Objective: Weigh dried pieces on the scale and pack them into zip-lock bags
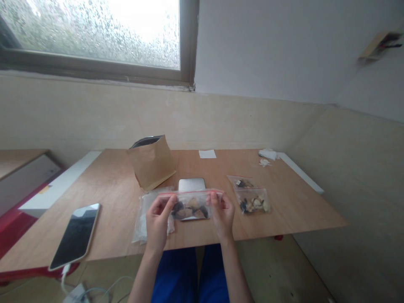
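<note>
I hold a clear zip bag with a red seal strip, filled with dark and tan pieces, just above the wooden tabletop. My left hand pinches the bag's left end. My right hand pinches its right end. Both hands are closed on the bag near the seal. Under the bag lies a small silver scale, partly hidden by it.
A stack of empty clear bags lies left of my hands. An open brown paper pouch stands behind. Two filled zip bags lie to the right. A phone on a cable rests at the front left. White scraps sit far right.
</note>
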Available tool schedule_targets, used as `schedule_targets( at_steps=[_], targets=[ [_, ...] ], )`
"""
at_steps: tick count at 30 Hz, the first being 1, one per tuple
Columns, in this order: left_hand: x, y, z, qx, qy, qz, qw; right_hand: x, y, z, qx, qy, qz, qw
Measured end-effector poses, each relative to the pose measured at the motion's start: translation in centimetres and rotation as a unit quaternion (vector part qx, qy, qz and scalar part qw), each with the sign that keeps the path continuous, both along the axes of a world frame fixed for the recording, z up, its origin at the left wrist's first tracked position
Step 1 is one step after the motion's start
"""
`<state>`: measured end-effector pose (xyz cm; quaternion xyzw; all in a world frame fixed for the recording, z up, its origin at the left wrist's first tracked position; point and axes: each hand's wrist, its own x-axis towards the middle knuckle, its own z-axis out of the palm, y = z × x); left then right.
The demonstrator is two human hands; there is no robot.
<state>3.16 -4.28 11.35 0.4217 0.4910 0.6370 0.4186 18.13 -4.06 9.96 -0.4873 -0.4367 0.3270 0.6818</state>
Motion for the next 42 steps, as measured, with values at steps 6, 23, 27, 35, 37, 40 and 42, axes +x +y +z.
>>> schedule_targets(
  at_steps=[6, 23, 27, 35, 37, 40, 42],
  targets=[
    [0.26, 0.0, -0.29, 0.0, -0.003, 0.025, 1.0, -0.33, -0.05, 0.04, -0.016, 0.011, -0.021, 1.0],
    [0.23, 0.2, -0.19, -0.039, -0.003, -0.068, 0.997, 0.01, 0.19, -0.24, -0.015, -0.001, 0.087, 0.996],
    [0.25, 0.14, -0.07, -0.047, -0.006, -0.058, 0.997, -0.01, 0.28, -0.55, -0.011, -0.01, 0.074, 0.997],
    [0.0, 0.13, 0.03, -0.022, 0.005, -0.063, 0.998, -0.34, 0.11, -0.26, -0.004, -0.035, 0.031, 0.999],
    [-0.03, 0.18, 0.0, -0.02, 0.001, -0.067, 0.998, -0.43, 0.07, -0.21, 0.0, -0.04, 0.027, 0.999],
    [-0.06, 0.25, -0.06, -0.019, -0.004, -0.062, 0.998, -0.46, 0.08, -0.21, 0.002, -0.043, 0.023, 0.999],
    [-0.1, 0.29, -0.05, -0.021, 0.002, -0.06, 0.998, -0.35, 0.14, -0.25, 0.002, -0.037, 0.025, 0.999]
  ],
)
